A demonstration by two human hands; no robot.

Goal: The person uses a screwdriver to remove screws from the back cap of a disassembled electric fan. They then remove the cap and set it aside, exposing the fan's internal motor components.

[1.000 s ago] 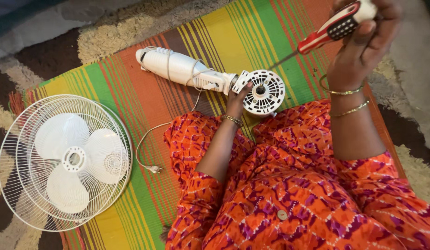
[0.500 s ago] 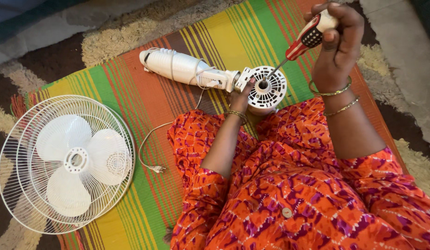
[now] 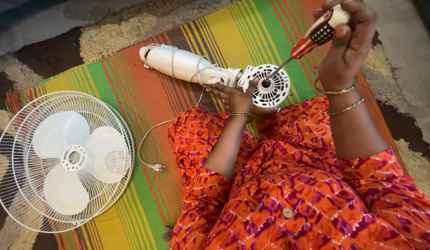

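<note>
Red-handled screwdriver (image 3: pixel 317 37) gripped tight in right hand (image 3: pixel 347 44), tip in white fan motor housing (image 3: pixel 269 85); left hand (image 3: pixel 235 96) steadies housing.

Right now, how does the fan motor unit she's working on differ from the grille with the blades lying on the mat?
The motor unit is small, a solid vented disc on a long white body, steadied by the left hand with the screwdriver in the right hand tipped into it. The grille with blades is far wider, open wirework, lying flat and untouched at the mat's far end. Both are white.
</note>
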